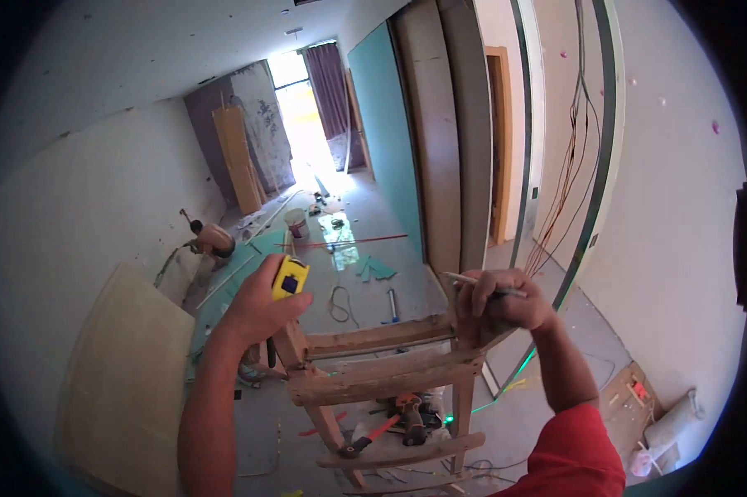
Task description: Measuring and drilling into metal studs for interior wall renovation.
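My left hand [262, 302] is closed around a yellow tape measure [291, 278] with a dark label, held above the left top of a wooden stepladder [382, 377]. My right hand [510, 300] grips a thin pencil [461, 278], its end pointing left, over the ladder's right top. The hands are apart, with the ladder's top between and below them. No drawn-out tape blade is visible.
Metal wall studs [612, 141] with hanging wires [568, 157] stand to the right. Below the ladder lie power tools [411, 418] and red-handled cutters [369, 436]. A person [214, 240] crouches at the far left. A bucket [296, 223] and board offcuts [376, 267] are on the floor.
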The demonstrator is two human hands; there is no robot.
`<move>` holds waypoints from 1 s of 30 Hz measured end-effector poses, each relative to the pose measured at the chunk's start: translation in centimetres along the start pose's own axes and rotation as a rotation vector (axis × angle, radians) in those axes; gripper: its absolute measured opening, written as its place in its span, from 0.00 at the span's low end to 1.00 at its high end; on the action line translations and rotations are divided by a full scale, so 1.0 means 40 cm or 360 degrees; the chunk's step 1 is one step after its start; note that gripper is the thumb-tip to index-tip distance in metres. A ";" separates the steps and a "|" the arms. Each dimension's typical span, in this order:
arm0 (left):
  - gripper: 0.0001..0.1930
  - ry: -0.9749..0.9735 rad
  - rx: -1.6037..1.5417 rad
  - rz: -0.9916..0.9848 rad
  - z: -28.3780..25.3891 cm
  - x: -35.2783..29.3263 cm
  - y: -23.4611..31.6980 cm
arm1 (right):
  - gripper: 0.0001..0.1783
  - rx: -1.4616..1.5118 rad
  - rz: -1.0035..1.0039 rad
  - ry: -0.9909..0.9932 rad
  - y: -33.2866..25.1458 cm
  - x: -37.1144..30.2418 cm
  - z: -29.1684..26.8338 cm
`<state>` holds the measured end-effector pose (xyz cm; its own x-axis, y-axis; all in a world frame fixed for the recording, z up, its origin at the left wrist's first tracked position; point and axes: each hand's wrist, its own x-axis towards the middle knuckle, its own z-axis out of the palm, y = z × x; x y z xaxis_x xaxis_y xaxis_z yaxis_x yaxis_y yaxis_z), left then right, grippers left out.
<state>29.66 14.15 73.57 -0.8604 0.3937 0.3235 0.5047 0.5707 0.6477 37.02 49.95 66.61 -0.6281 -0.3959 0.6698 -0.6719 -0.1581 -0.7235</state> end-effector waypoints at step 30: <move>0.28 -0.0725 0.0050 0.1416 -0.015 0.073 0.334 | 0.20 -0.1772 0.1903 0.0129 -0.050 0.186 0.116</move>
<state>33.86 22.49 83.60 -0.0626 0.9219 0.3822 0.9594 -0.0499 0.2775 35.51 43.10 72.27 -0.9624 0.2447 -0.1180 0.2711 0.8924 -0.3606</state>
